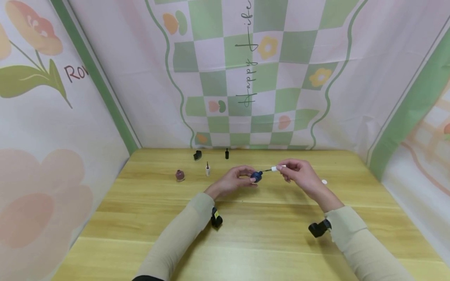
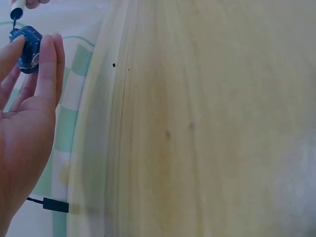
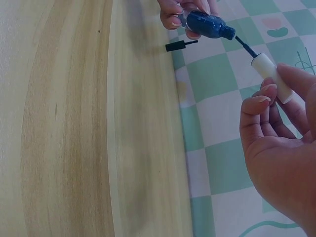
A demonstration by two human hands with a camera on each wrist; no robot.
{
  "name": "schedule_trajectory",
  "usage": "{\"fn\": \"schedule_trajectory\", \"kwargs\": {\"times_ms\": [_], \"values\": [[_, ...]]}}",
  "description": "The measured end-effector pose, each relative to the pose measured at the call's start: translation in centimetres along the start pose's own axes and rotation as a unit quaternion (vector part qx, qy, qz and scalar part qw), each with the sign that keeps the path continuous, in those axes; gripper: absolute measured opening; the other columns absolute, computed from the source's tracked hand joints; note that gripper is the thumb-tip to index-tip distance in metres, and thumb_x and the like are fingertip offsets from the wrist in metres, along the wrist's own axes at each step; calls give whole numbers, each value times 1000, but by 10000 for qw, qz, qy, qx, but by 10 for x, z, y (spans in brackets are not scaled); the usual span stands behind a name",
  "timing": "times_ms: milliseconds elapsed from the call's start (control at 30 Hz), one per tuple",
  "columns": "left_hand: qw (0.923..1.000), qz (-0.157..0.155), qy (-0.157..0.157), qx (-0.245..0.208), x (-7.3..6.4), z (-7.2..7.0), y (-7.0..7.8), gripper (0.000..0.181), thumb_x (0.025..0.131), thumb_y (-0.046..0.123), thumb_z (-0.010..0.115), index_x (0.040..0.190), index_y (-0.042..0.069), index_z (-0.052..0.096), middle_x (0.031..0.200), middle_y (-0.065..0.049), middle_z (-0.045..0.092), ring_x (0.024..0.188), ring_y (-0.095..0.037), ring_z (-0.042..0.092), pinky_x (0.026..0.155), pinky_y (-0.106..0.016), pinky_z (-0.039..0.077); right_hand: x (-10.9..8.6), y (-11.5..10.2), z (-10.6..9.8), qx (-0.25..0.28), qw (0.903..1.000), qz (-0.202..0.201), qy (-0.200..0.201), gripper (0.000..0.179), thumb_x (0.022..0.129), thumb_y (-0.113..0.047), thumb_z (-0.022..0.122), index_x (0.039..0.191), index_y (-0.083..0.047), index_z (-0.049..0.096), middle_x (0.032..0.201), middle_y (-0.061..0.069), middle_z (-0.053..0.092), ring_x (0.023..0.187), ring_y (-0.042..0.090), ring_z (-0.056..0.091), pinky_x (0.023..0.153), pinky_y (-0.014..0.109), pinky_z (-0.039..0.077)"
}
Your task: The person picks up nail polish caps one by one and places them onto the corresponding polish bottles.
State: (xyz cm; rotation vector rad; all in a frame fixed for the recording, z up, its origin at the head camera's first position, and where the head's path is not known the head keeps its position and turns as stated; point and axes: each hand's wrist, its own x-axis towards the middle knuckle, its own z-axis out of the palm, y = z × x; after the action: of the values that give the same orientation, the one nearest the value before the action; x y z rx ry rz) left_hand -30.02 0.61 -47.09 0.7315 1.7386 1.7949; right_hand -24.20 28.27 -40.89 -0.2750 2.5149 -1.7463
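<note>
Blue bottle [image 3: 205, 24] is gripped in left hand [image 1: 232, 181] above table [image 1: 260, 234]. White-capped brush [image 3: 269, 73] is pinched by right hand [image 1: 300, 175], right of blue bottle, tip just off its mouth. Mauve bottle [image 1: 180, 175] is parked well left of blue bottle.

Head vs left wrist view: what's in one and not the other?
Head only: the mauve bottle, an upturned white brush near it, a small black object at the back, and a white disc on the right.

Left wrist only: a pale mark on the blue bottle, and the palm side of the left hand.

Both: the left hand holding that bottle, the held white brush in the right hand (only partly in frame in the wrist view), the black brush, table and checked cloth.
</note>
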Motion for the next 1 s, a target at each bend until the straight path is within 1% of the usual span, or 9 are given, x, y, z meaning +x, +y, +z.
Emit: {"fn": "schedule_trajectory", "kwargs": {"times_ms": [267,433,733,1000], "values": [[9998,-29,-20,190,-1,0,1,31,100,14,67,130,14,63,125,-12,65,114,-37,68,102,-39,54,-1,-2,0,-4,10000,16,-57,33,103,-26,64,122,0,66,89,4,65,76,15,59,67,29,53],[9998,-23,-32,216,-1,0,1,31,100,14,67,131,14,63,124,-12,65,114,-37,68,101,-38,55,-1,-2,1,16,9999,28,-103,33,103,-27,64,122,0,66,90,6,64,77,16,58,66,27,53],[9996,-60,17,269,-2,0,2,31,100,14,67,131,14,63,123,-11,66,112,-36,70,100,-35,55,-2,-3,2,-41,9999,25,-111,33,103,-27,64,122,0,66,92,8,64,78,17,59,68,29,54],[9994,-74,-14,340,-2,1,0,31,100,15,68,130,16,64,124,-10,66,110,-32,71,99,-36,55,-2,-5,5,-126,9998,77,-155,34,102,-29,65,123,-2,66,92,8,63,78,17,59,71,35,55]]}}
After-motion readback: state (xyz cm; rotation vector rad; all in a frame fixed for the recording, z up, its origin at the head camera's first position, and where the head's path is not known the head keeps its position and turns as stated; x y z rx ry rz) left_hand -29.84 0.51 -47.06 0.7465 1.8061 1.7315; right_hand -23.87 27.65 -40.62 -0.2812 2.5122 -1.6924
